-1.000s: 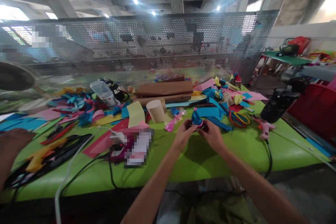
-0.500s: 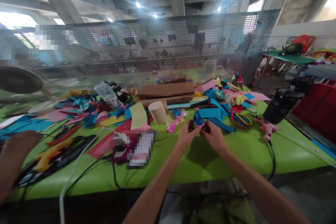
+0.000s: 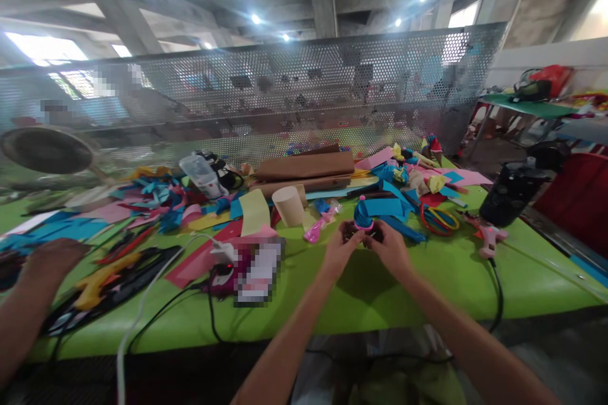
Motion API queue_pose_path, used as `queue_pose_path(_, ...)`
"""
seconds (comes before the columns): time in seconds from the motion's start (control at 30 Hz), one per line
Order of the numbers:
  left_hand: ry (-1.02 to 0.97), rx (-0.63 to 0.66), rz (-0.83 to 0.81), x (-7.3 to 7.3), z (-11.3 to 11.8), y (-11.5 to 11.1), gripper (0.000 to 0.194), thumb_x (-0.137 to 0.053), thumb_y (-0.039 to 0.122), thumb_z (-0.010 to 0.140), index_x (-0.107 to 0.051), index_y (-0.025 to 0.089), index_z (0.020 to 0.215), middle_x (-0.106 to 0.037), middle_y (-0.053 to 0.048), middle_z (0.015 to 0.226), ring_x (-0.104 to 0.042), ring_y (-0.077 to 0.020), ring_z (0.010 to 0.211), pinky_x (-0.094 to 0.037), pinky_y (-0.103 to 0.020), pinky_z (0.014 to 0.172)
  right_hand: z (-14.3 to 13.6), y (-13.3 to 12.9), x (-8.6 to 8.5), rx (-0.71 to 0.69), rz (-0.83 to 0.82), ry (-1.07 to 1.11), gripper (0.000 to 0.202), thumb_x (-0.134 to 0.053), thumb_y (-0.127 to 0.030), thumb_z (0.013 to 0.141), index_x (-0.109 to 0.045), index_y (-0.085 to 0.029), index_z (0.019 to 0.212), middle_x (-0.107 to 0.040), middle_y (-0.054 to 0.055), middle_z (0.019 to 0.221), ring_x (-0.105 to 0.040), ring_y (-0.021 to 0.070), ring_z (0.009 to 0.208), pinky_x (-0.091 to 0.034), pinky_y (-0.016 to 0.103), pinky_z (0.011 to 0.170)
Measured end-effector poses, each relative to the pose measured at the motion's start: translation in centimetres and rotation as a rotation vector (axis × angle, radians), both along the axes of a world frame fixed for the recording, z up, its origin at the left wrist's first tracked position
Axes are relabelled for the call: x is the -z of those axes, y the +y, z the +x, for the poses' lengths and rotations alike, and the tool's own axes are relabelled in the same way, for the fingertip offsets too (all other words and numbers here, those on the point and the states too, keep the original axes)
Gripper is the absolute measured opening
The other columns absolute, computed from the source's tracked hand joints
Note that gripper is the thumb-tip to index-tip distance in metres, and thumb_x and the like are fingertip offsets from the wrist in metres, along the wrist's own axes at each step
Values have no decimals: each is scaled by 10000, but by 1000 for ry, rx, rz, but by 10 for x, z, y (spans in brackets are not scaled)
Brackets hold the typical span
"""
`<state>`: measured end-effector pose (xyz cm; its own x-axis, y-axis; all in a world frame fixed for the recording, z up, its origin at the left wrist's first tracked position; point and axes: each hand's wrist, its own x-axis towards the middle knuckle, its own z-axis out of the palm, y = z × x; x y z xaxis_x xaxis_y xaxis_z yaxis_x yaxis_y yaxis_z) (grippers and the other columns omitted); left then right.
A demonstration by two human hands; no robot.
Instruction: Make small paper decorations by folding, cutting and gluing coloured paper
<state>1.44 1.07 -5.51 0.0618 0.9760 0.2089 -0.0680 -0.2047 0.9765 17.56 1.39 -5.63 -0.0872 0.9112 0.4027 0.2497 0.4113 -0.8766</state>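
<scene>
Between my two hands is a small figure wearing a pointed blue hat (image 3: 362, 215) with a pink tip and pink brim. My left hand (image 3: 342, 245) grips it from the left, its thumb near the brim. From the other side my right hand (image 3: 386, 244) closes on it, fingers bent inward. Its lower, dark part is mostly hidden by my fingers. Both hands are just above the green table top (image 3: 332, 307). Left of them lies a shiny pink wrapped piece (image 3: 317, 228); a flat blue sheet (image 3: 382, 206) lies behind.
A pink glue gun (image 3: 489, 240) and a black cylinder (image 3: 513, 193) stand on the right, near scissors (image 3: 439, 220). Leftward are a tape roll (image 3: 288, 205), a power strip (image 3: 223, 281), cables and a yellow glue gun (image 3: 97, 288). Another person's arm (image 3: 42, 285) reaches in at far left.
The view has shifted slightly, so things sit a little lower and farther right. Both my hands keep hold of the blue-hatted figure. The other person's hand at far left has moved a little.
</scene>
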Motion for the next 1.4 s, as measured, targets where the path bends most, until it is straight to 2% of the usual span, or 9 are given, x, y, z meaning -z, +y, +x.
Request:
queue_pose_path(0.1,-66,86,-52,8,-3,2,416,-733,407,832,-633,173,1160,-720,-87,1099,-666,-208,1008,-506,-336,907,0,2,1,-5,-19,70,302,-690,-451,864,-680,-194,1023,-728,48,889,-626,195,747,-475,294,658)
queue_pose_path(0.23,-59,210,-55,15,-1,6,444,-821,307,736,-637,166,1114,-735,-84,1024,-680,-221,991,-512,-368,936,1,5,4,7,-34,139,352,-730,-488,825,-668,-193,1008,-719,49,907,-614,194,773,-489,307,690)
queue_pose_path(0.37,32,145,-22,17,1,9,298,-791,315,769,-656,165,988,-734,-72,974,-673,-211,930,-517,-372,902,1,4,3,-19,-49,178,362,-776,-464,786,-685,-198,1015,-718,42,909,-593,180,756,-484,307,689)
queue_pose_path(0.53,63,109,-37,14,-2,8,242,-760,340,777,-664,167,915,-713,-41,891,-643,-182,816,-515,-347,829,2,2,-1,-97,-106,263,392,-708,-493,850,-675,-216,1126,-725,54,1006,-590,148,715,-494,286,648)
queue_pose_path(0.67,64,132,-42,11,0,5,226,-770,334,765,-669,162,871,-705,-35,852,-637,-182,808,-510,-340,823,4,5,0,-98,-136,308,381,-716,-508,839,-688,-215,1081,-705,30,906,-558,133,659,-467,266,592)
queue_pose_path(0.8,52,188,-52,10,1,3,253,-781,357,760,-687,157,885,-705,-36,852,-629,-179,800,-501,-341,831,4,6,2,-72,-135,329,356,-740,-501,821,-695,-202,1009,-669,6,804,-521,123,627,-420,252,560)
queue_pose_path(1.0,-16,187,-73,11,2,2,336,-823,417,722,-696,165,904,-710,-36,875,-627,-179,808,-498,-353,854,3,4,0,-126,-145,349,372,-770,-490,796,-693,-207,1024,-710,31,894,-584,143,688,-464,263,606)
queue_pose_path(1.17,-28,210,-89,8,2,0,354,-844,434,701,-709,165,888,-706,-30,845,-631,-176,795,-500,-368,875,3,4,-3,-135,-154,349,346,-768,-496,798,-691,-201,962,-693,23,837,-575,143,674,-463,261,597)
queue_pose_path(1.4,-65,226,-107,9,2,0,372,-861,437,686,-702,163,881,-695,-23,836,-632,-172,796,-498,-366,880,4,2,-5,-149,-164,351,354,-731,-525,825,-690,-208,978,-701,27,859,-601,153,700,-482,259,596)
